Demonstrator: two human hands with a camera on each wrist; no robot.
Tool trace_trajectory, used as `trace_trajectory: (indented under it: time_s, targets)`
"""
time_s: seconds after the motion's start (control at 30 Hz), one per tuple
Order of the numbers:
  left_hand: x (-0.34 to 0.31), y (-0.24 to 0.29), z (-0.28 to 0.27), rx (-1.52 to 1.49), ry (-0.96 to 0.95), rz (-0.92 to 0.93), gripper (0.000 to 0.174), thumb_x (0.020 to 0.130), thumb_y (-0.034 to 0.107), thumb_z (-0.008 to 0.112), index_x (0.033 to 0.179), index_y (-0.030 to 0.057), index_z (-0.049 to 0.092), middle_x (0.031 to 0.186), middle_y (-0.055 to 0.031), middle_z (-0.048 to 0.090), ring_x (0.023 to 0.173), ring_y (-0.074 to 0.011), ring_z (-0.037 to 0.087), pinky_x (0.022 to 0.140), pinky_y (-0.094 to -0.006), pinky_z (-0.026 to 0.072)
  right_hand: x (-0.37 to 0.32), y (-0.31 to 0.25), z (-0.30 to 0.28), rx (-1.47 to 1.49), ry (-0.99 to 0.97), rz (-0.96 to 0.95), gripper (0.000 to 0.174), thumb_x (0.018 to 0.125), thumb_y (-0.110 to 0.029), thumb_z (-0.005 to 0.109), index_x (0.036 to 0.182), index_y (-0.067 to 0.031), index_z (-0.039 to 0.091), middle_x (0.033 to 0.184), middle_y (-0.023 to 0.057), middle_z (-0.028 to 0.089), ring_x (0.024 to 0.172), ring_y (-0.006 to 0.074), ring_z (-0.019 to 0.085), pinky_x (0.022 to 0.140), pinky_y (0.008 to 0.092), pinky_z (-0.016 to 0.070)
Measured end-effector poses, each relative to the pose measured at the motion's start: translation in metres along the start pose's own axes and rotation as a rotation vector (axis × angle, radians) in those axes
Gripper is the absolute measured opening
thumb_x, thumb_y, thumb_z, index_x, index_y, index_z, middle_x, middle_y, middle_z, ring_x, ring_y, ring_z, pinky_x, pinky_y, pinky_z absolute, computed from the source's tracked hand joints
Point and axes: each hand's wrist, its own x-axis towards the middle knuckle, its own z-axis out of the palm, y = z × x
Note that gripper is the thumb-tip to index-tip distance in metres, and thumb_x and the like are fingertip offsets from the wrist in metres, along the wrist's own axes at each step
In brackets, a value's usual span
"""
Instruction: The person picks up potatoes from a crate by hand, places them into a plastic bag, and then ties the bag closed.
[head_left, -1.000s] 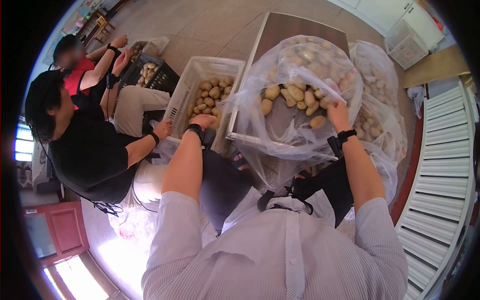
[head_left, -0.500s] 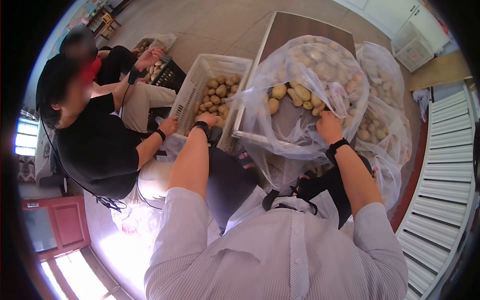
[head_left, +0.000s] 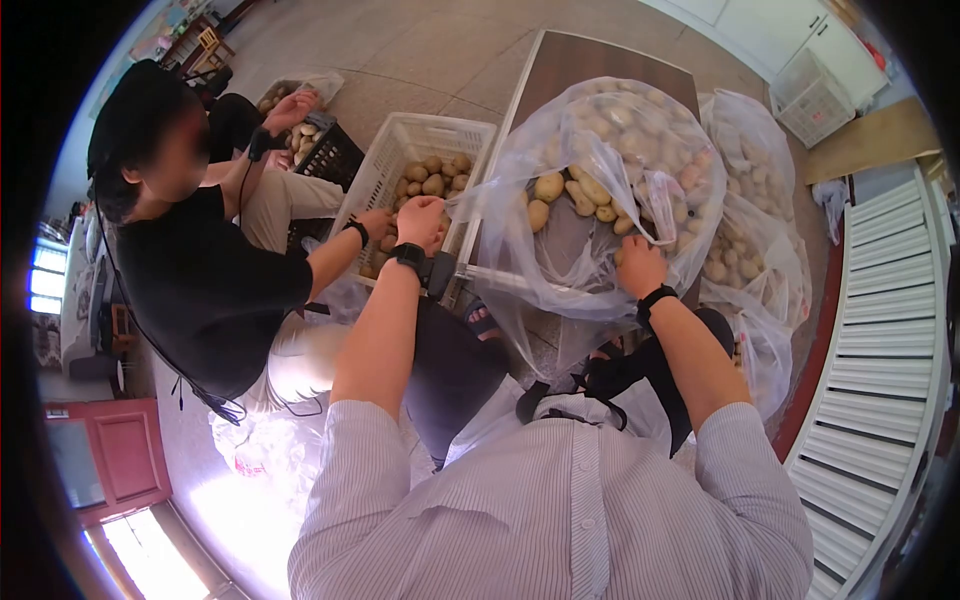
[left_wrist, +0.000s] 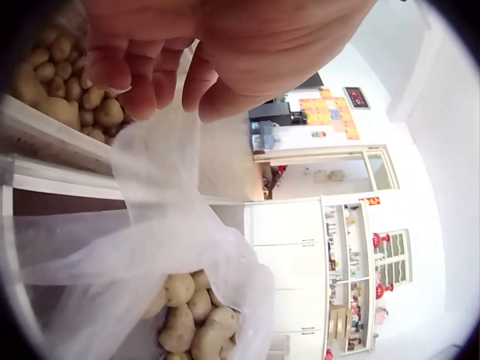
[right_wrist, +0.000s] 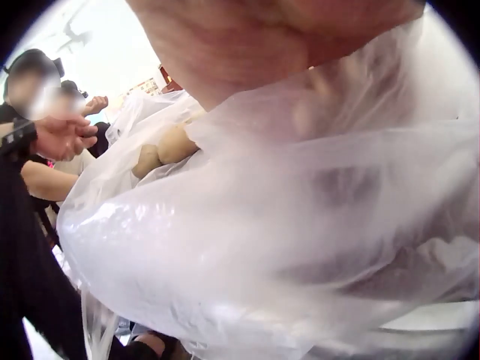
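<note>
My left hand [head_left: 420,224] is above the near right part of the white crate [head_left: 372,170], pinching the edge of a clear plastic bag [head_left: 560,270]. In the left wrist view, the film [left_wrist: 161,169] rises between the thumb and fingers of this hand [left_wrist: 217,52]. Potatoes [head_left: 548,187] lie inside the bag's opening on a dark-topped table [head_left: 600,55]. My right hand [head_left: 642,268] is in the opening's near right part, fingers down beside a potato; its grip is unclear. In the right wrist view, plastic hides the fingers of that hand [right_wrist: 285,45].
A person in black [head_left: 200,280] sits at the left, one hand [head_left: 374,224] at the white crate's near left side. Behind are a black crate [head_left: 335,155] and another person, partly hidden. More bags of potatoes [head_left: 755,160] stand right of the table, and a white slatted rack [head_left: 880,350] is farther right.
My left hand has risen from the crate's potatoes and now pinches the bag's edge. My right hand has moved left and nearer to me inside the opening. The seated person's near hand has moved over the crate.
</note>
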Motion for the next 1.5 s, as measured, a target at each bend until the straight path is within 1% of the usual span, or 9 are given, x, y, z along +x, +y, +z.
trace_trajectory:
  time_s: [0.1, 0.33, 0.53, 0.63, 0.7, 0.8, 0.9, 1.23, 1.5]
  targets:
    - [-0.009, 0.004, 0.014, -0.044, -0.059, 0.08, 0.026, 0.091, 0.022, 0.066, 0.11, 0.005, 0.065, 0.083, -0.005, 0.065, 0.061, -0.0129, 0.06, 0.049, -0.027, 0.0458, -0.002, -0.005, -0.002, -0.046, -0.007, -0.065, 0.028, 0.082, -0.014, 0.062, 0.11, -0.0083, 0.06, 0.117, 0.0115, 0.061, 0.098, 0.0411, 0.063, 0.078, 0.0499, 0.0554]
    - [-0.032, 0.012, 0.04, -0.017, -0.226, 0.196, 0.027, 0.09, 0.022, 0.067, 0.111, 0.0052, 0.064, 0.089, -0.0003, 0.065, 0.062, -0.0089, 0.059, 0.051, -0.0236, 0.0455, -0.006, -0.018, -0.026, 0.123, -0.139, 0.001, 0.034, 0.079, -0.021, 0.065, 0.108, -0.0053, 0.059, 0.115, 0.0163, 0.061, 0.101, 0.0414, 0.063, 0.085, 0.0497, 0.0531]
    - [-0.048, 0.02, 0.054, 0.089, -0.36, 0.222, 0.025, 0.09, 0.023, 0.067, 0.108, 0.0055, 0.064, 0.09, -0.0005, 0.065, 0.063, -0.0091, 0.059, 0.051, -0.0234, 0.0447, 0.002, -0.023, -0.002, 0.602, -0.059, -0.061, 0.045, 0.079, -0.027, 0.064, 0.117, -0.0035, 0.059, 0.103, 0.0211, 0.064, 0.105, 0.0387, 0.063, 0.088, 0.048, 0.0502]
    - [-0.05, 0.018, 0.062, 0.124, -0.413, 0.233, 0.033, 0.087, 0.025, 0.068, 0.11, 0.0021, 0.064, 0.093, -0.0057, 0.067, 0.062, -0.0125, 0.061, 0.051, -0.0257, 0.0455, 0.002, -0.036, -0.005, 0.919, -0.157, 0.074, 0.045, 0.083, -0.031, 0.062, 0.12, -0.0062, 0.061, 0.103, 0.0177, 0.067, 0.092, 0.0324, 0.066, 0.077, 0.0435, 0.0509]
    - [-0.052, 0.017, 0.066, 0.16, -0.45, 0.248, 0.035, 0.087, 0.026, 0.068, 0.113, 0.0027, 0.064, 0.095, -0.006, 0.067, 0.063, -0.0126, 0.061, 0.052, -0.0262, 0.0462, -0.003, -0.049, -0.024, 1.368, -0.428, 0.411, 0.039, 0.087, -0.036, 0.058, 0.116, -0.0097, 0.062, 0.098, 0.0106, 0.068, 0.077, 0.0216, 0.062, 0.065, 0.0355, 0.0463]
    - [-0.059, 0.018, 0.07, 0.22, -0.518, 0.274, 0.039, 0.087, 0.027, 0.069, 0.118, 0.0039, 0.063, 0.097, -0.006, 0.067, 0.066, -0.0128, 0.063, 0.054, -0.0271, 0.0473, -0.002, -0.059, -0.027, 1.624, -0.576, 0.432, 0.034, 0.094, -0.039, 0.052, 0.113, -0.0131, 0.062, 0.096, 0.0057, 0.068, 0.069, 0.0134, 0.054, 0.063, 0.0303, 0.0401]
    - [-0.068, 0.023, 0.073, 0.276, -0.591, 0.265, 0.042, 0.087, 0.026, 0.071, 0.122, 0.0054, 0.061, 0.106, -0.0053, 0.065, 0.071, -0.0125, 0.063, 0.057, -0.0268, 0.0488, -0.001, -0.069, -0.042, 1.802, -0.67, 0.461, 0.031, 0.095, -0.04, 0.051, 0.105, -0.0129, 0.061, 0.081, 0.0048, 0.063, 0.067, 0.0152, 0.054, 0.059, 0.0306, 0.0396]
    - [-0.071, 0.013, 0.082, 0.279, -0.918, 0.313, 0.065, 0.081, 0.016, 0.079, 0.139, 0.0088, 0.052, 0.119, -0.0065, 0.063, 0.092, -0.0131, 0.062, 0.069, -0.0287, 0.055, 0.003, -0.1, -0.052, 1.904, -0.797, 0.449, 0.037, 0.097, -0.05, 0.051, 0.092, -0.0141, 0.057, 0.063, -0.0007, 0.044, 0.052, 0.0144, 0.042, 0.053, 0.0311, 0.0337]
    - [-0.071, 0.015, 0.079, 0.171, -0.965, 0.279, 0.053, 0.081, 0.011, 0.079, 0.128, 0.007, 0.056, 0.11, -0.0063, 0.064, 0.094, -0.0142, 0.063, 0.068, -0.0284, 0.0563, 0.01, -0.109, -0.064, 1.644, -0.784, 0.41, 0.047, 0.099, -0.055, 0.045, 0.08, -0.0134, 0.056, 0.055, 0.0002, 0.043, 0.046, 0.0132, 0.042, 0.046, 0.0302, 0.0319]
